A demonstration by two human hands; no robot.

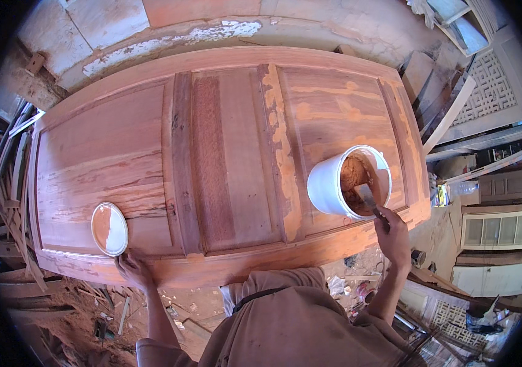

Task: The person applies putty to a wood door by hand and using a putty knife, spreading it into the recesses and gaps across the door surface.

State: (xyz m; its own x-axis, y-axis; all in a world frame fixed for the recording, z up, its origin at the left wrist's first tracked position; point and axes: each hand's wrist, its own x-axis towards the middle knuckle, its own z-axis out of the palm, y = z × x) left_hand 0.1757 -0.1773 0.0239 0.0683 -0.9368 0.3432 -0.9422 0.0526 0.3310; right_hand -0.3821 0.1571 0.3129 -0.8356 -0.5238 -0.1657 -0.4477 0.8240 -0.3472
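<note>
A large wooden panel door (250, 214) lies flat in front of me, with pale orange filler smeared along several of its rails and panels. My right hand (391, 235) is closed round a putty knife (365, 197), its blade dipping into a white bucket (325, 186). Brown-orange filler (352, 171) coats the inside of this bucket, which is tilted over the door's right panel. At the door's near left edge, my left hand (134, 270) grips the lower rim of a round white lid (120, 229). Filler covers part of the lid's face; some fingers are hidden.
Wood strips and scraps (16, 189) are piled along the left. A stained wall (212, 12) runs behind the door. On the right are a leaning plank (450, 116), a lattice panel (487, 88) and a glazed cabinet-like frame (499, 229). Debris litters the floor below.
</note>
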